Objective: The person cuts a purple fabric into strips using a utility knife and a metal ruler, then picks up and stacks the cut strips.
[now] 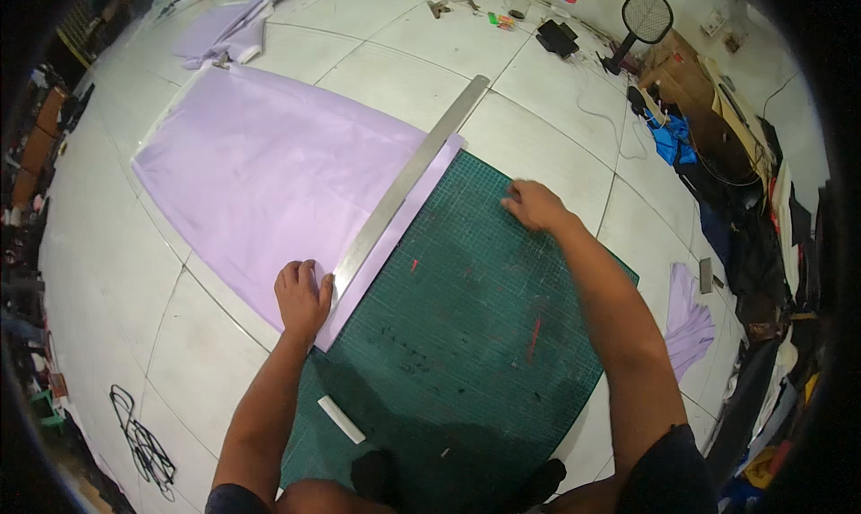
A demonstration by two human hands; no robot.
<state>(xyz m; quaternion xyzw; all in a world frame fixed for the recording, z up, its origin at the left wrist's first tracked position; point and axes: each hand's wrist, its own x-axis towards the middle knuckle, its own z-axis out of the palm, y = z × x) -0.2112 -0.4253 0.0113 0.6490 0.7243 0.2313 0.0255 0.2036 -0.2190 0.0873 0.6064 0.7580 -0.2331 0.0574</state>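
A lilac cloth [269,155] lies spread over the floor and laps onto the far left edge of a green cutting mat [448,308]. Across the cloth, close to its right edge, runs a long metal ruler [417,164]. My left hand [303,297] is open, pressed down at the ruler's near end with the thumb by the metal and the fingers on the cloth. Above the mat's far right edge, my right hand [535,206] has its fingers curled in; whatever they may hold is hidden.
A small white block [342,420] rests on the mat's near part. Lilac scraps [687,321] lie at the right, and more bunched lilac cloth [229,30] at the far left. Black cord [142,442] is coiled at the near left. An electric swatter [641,21] stands by the wall.
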